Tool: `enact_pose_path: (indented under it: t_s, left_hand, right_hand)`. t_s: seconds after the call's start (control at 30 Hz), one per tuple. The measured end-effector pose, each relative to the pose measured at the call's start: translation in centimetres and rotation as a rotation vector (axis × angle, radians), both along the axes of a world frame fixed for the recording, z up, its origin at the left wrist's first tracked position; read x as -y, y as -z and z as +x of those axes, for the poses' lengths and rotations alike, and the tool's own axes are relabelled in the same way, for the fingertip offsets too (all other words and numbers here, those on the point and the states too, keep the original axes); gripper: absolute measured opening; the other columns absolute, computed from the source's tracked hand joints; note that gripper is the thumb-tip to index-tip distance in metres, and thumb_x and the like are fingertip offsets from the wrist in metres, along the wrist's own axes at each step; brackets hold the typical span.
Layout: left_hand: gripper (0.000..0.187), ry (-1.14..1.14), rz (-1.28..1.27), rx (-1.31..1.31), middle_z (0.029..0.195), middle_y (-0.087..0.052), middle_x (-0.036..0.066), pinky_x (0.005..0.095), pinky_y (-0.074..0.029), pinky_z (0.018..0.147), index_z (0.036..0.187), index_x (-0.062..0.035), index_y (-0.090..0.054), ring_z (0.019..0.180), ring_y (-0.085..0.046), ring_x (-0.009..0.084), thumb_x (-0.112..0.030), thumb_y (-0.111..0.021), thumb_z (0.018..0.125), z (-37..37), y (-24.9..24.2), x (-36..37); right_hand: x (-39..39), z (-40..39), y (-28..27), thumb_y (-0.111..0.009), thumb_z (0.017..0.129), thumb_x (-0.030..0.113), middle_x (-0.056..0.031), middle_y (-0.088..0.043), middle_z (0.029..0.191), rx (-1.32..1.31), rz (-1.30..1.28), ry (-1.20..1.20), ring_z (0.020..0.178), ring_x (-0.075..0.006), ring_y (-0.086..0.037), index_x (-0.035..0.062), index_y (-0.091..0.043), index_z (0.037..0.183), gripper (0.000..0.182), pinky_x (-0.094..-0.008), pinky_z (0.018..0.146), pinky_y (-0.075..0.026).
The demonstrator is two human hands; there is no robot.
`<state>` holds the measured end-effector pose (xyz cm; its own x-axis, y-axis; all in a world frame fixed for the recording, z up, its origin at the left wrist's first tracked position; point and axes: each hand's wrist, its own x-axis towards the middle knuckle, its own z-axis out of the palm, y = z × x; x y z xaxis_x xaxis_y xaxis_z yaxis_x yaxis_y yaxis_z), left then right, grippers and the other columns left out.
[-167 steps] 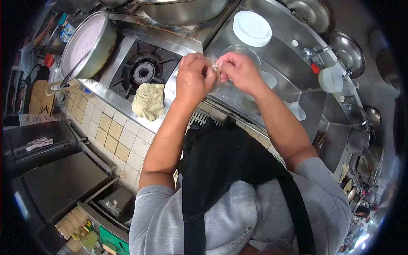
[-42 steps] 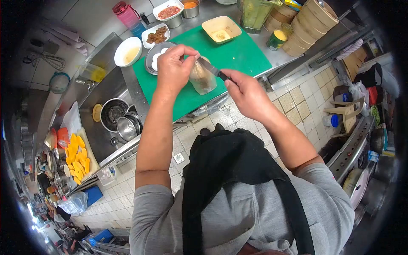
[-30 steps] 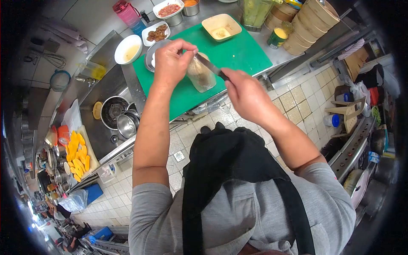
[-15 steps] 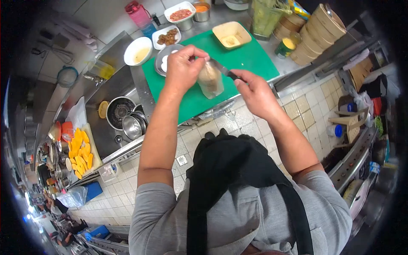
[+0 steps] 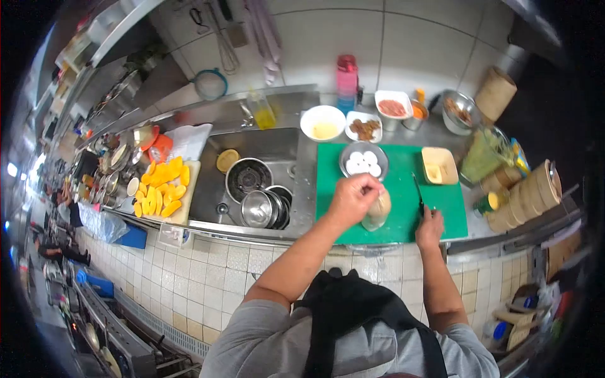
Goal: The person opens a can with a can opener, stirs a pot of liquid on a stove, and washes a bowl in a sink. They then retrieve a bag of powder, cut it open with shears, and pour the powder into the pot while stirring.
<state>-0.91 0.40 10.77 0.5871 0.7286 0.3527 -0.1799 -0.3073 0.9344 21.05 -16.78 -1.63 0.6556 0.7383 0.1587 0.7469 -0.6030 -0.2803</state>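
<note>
Bag (image 5: 376, 217) pinched, knife (image 5: 418, 193) held apart

I see the left hand (image 5: 351, 199) pinching the bag's neck, probably to hold it gathered; the bag is just below its fingertips. To its right, the right hand (image 5: 430, 227) grips the knife, blade pointing away, presumably sparing the bag. I can't tell whether it touches the green board (image 5: 454, 217).

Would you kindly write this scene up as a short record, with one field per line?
Left hand: pinching the top of a clear bag
Right hand: at the handle of a knife, blade pointing away from the person
Work surface: green cutting board
Left rear of board: bowl holding white rounded pieces
Right rear of board: pale yellow dish
Left of board: sink with metal bowls
Unclear: the bag's contents
</note>
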Motion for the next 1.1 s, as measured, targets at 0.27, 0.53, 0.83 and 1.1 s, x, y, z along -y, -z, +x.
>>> enact_pose_path:
  t_s: [0.27,0.53,0.83,1.1]
  left_hand:
    - [0.006,-0.097,0.045,0.062,0.093,-0.065,0.008,0.0256,-0.050,0.073,0.085,-0.0019,-0.065,0.083,-0.062,0.0128,-0.001,-0.071,0.082,-0.8,1.3,1.7]
    - [0.024,-0.204,0.054,0.034,0.116,-0.062,0.016,0.0353,-0.045,0.096,0.106,-0.0011,-0.060,0.108,-0.058,0.0215,-0.001,-0.067,0.082,-0.5,2.7,2.4]
    - [0.074,-0.156,0.397,-0.215,0.129,-0.050,0.015,0.0432,-0.044,0.100,0.136,-0.0020,-0.043,0.115,-0.051,0.0286,-0.012,-0.080,0.073,0.3,5.0,3.0]
    - [0.062,-0.097,0.402,-0.330,0.123,-0.053,0.016,0.0425,-0.044,0.097,0.130,-0.0004,-0.047,0.110,-0.053,0.0274,-0.011,-0.079,0.077,1.0,3.6,3.0]
  right_hand:
    - [0.0,-7.2,-4.3,-0.071,0.084,0.023,-0.0240,-0.046,0.132,-0.338,0.434,-0.417,0.120,-0.0407,-0.047,0.0022,-0.050,0.132,0.057,-0.0449,0.102,-0.039]
    - [2.5,-6.5,-3.0,-0.067,0.087,0.031,-0.0227,-0.045,0.134,-0.551,0.318,-0.466,0.122,-0.0395,-0.048,0.0084,-0.043,0.139,0.061,-0.0438,0.101,-0.043]
    - [16.7,-4.8,-1.1,-0.062,0.090,0.036,-0.0228,-0.048,0.132,-0.733,0.269,0.027,0.117,-0.0408,-0.051,0.0101,-0.041,0.141,0.061,-0.0451,0.100,-0.042]
    - [35.2,-13.4,6.6,-0.064,0.087,0.032,-0.0225,-0.058,0.124,-0.776,0.258,0.988,0.116,-0.0359,-0.055,0.0062,-0.048,0.137,0.058,-0.0419,0.099,-0.044]
